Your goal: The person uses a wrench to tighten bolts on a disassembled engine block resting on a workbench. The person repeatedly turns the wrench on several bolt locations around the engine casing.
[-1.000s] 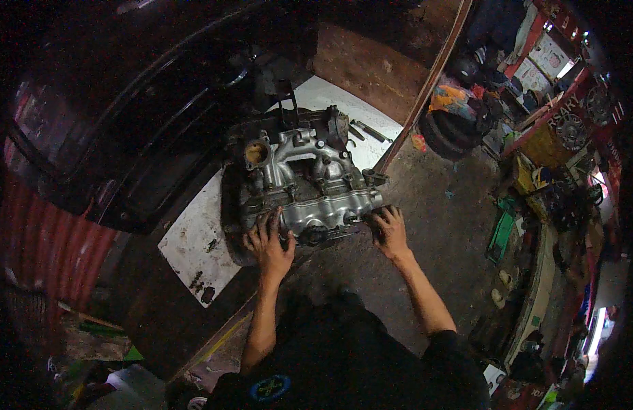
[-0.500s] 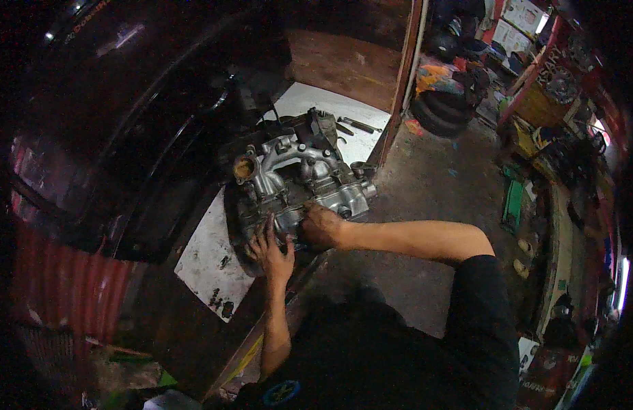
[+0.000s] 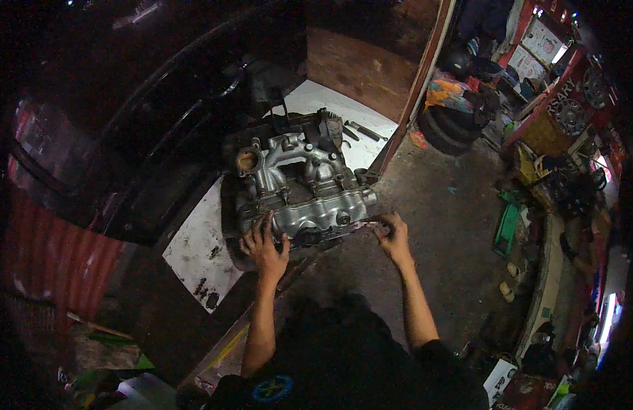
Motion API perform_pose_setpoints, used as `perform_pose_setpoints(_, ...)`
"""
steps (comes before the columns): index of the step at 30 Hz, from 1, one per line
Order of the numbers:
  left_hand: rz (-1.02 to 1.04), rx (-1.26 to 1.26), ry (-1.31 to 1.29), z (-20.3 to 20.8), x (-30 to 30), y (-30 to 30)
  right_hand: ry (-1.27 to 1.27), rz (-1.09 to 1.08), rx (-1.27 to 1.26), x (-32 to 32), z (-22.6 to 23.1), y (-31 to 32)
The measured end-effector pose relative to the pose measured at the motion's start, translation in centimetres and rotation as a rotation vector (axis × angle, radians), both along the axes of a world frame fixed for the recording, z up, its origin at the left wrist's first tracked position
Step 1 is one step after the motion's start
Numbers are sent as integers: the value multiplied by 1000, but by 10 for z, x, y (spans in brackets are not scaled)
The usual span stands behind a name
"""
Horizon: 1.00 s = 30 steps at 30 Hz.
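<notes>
Silver engine part [image 3: 320, 210] lay in front of me, white sheet [image 3: 192, 249] showing past its left and far sides. My left hand [image 3: 264, 254] loose, fingers spread over near left corner of part. My right hand [image 3: 394, 239] at near right end, fingers bent; could not tell whether they gripped anything. Dark tools [image 3: 366, 131] lay beyond part, on sheet. Sandals [image 3: 509, 282] on floor, well off right.
</notes>
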<state>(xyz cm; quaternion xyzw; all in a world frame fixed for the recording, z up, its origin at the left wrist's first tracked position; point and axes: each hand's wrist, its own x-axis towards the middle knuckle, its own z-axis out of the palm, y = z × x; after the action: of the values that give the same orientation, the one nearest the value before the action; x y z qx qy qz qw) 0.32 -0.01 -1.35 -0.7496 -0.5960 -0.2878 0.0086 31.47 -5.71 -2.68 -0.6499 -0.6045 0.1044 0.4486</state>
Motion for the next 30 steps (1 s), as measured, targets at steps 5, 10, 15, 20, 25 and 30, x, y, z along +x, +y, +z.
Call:
perform_pose_setpoints(5,-18,-16,-1,8,-3,-1,149,-177,81,-26,-32,-2)
perform_pose_setpoints(10,-42,-9,-27,12,-2,-2,120,-155,75,-26,-27,3)
perform_pose_setpoints(15,-49,-36,-61,12,-2,-2,39,-99,20,-21,-13,4)
perform_pose_setpoints(20,-38,-21,-68,10,0,-3,-67,-82,159,-19,-14,8)
perform_pose_setpoints(25,-42,-22,-74,12,-1,-3,-28,-12,81,-18,-17,10)
perform_pose_setpoints(30,-43,-20,-78,11,-2,-3,-153,37,210,-20,0,16)
